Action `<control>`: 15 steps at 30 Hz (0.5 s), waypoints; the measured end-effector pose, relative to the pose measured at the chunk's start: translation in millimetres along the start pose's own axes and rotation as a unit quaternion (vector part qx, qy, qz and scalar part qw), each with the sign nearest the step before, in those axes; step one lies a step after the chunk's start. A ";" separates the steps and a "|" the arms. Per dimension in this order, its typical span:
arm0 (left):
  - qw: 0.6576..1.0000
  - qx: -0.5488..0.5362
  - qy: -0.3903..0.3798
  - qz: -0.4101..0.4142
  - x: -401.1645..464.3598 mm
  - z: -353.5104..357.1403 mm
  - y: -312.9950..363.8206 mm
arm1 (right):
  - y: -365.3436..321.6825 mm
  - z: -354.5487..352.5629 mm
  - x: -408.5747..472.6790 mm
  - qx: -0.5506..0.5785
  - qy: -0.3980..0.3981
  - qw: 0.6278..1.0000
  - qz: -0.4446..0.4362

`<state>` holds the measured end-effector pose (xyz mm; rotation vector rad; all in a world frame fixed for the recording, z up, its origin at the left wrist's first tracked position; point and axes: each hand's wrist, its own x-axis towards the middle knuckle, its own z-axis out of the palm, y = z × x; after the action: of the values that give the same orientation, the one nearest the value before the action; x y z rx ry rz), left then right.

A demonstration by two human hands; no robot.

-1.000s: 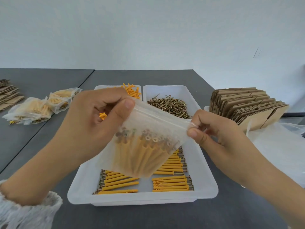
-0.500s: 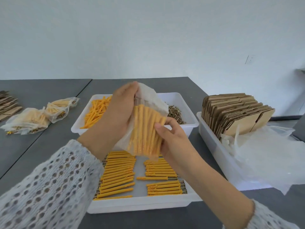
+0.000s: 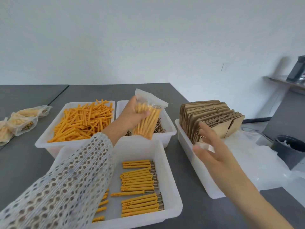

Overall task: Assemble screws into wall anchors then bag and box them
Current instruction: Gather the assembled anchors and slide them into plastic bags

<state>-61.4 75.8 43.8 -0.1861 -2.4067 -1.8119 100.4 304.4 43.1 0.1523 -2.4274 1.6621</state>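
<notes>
— Left hand [image 3: 132, 115] grips a filled bag [image 3: 148, 116] above the screw bin [image 3: 166, 128]; right hand [image 3: 209, 146], fingers spread, reaches the flat boxes [image 3: 212, 116].

— So bagged, not boxed?

— Yes (three bags [image 3: 21, 121] wait aside); more assembled anchors [image 3: 140, 187] remain.

loose anchors' tray [image 3: 41, 142] left of screws' tray [image 3: 168, 129], assembled-anchor tray [image 3: 173, 195] before both, cardboard tray [image 3: 198, 171] rightmost

Orange anchors [image 3: 82, 123] fill white tubs [image 3: 41, 142]; brown cardboard [image 3: 212, 116] stands on a grey table [image 3: 24, 162]; the sleeve [image 3: 66, 187] is white openwork.
</notes>
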 end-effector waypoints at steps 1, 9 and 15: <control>1.000 0.008 -0.002 -0.002 9.8 3.2 -3.1 | 9.6 -18.3 -8.1 -0.026 0.034 0.999 0.008; 0.959 -0.158 0.028 -0.234 59.7 35.9 -27.4 | 110.6 -118.4 -34.3 -0.215 0.230 0.942 0.112; 0.966 0.021 -0.024 -0.256 69.6 52.9 -57.7 | 143.0 -139.5 -27.6 -0.110 0.225 0.955 0.161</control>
<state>-141.2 112.5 -13.3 0.4442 -2.7054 -1.9509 113.9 485.6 -44.3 -0.6162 -2.3306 1.3285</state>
